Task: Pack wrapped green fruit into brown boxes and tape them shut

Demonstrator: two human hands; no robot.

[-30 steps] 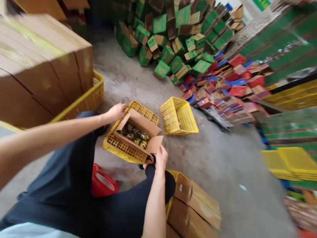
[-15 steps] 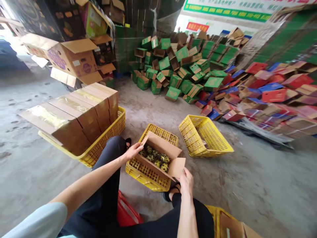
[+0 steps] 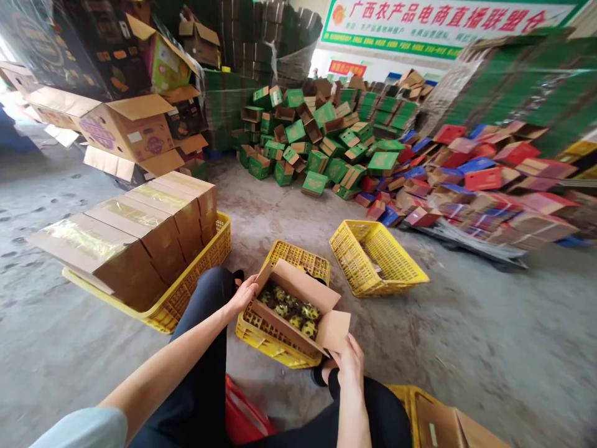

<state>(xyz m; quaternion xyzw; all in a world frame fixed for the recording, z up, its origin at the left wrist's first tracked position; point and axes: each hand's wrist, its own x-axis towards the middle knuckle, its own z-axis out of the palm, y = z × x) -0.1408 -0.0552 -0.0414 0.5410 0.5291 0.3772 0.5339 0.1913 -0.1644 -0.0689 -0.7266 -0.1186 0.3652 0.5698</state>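
Observation:
An open brown cardboard box (image 3: 305, 289) with several yellow-green fruits (image 3: 291, 310) inside rests on an upturned yellow plastic crate (image 3: 280, 342) in front of my knees. My left hand (image 3: 243, 294) grips the box's left end flap, fingers curled over the edge. My right hand (image 3: 349, 361) holds the right end flap (image 3: 334, 330) near the box's near corner, fingers closed on the cardboard.
A yellow crate (image 3: 186, 289) loaded with taped brown cartons (image 3: 135, 230) stands at left. An empty yellow crate (image 3: 377, 258) lies tilted at right. Piles of green boxes (image 3: 321, 134) and red and blue boxes (image 3: 471, 183) cover the back. A red stool (image 3: 242, 414) and another carton (image 3: 448, 426) sit near me.
The camera has tilted up, showing more of the back wall. Both hands stay on the box's end flaps; the box has barely shifted on the crate.

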